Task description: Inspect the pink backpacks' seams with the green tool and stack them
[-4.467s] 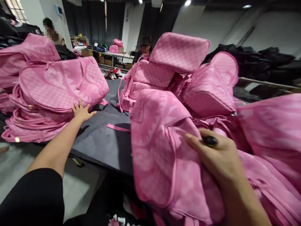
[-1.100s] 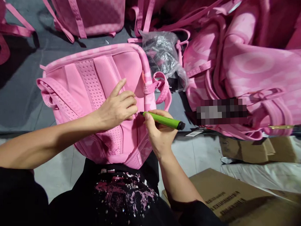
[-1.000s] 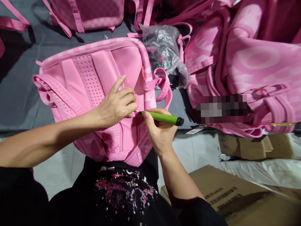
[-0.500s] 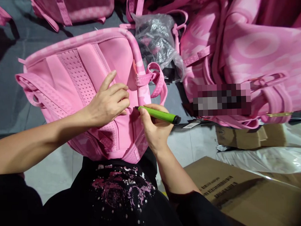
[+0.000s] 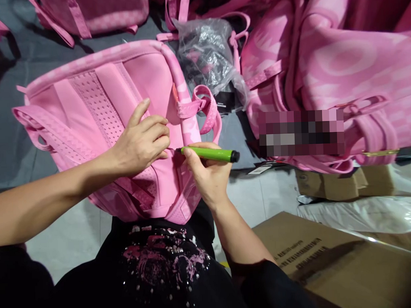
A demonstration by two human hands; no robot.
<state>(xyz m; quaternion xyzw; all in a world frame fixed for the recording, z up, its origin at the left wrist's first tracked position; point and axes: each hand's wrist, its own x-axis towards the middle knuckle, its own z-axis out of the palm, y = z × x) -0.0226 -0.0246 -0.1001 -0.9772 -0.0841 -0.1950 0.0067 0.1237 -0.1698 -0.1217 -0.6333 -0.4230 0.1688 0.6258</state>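
Note:
A pink backpack (image 5: 89,104) lies back-panel up on the dark grey table (image 5: 9,134), its lower end hanging over the edge against my body. My left hand (image 5: 140,140) rests on the back panel with its fingers curled, pinching the fabric near a seam. My right hand (image 5: 206,176) grips a green marker (image 5: 208,154) like a pen, its tip touching the backpack just beside my left fingertips. The backpack's pink top handle (image 5: 204,107) loops up beyond the marker.
More pink backpacks (image 5: 340,73) are piled at the right and along the far edge (image 5: 92,12). A crumpled clear plastic bag (image 5: 210,55) lies between them. Cardboard boxes (image 5: 330,257) and plastic wrap (image 5: 362,213) sit on the floor at the lower right.
4.5 s ago I was reaching into the piles; a backpack now lies in front of me. Over the last second both hands stay together at the seam, the marker levelling slightly.

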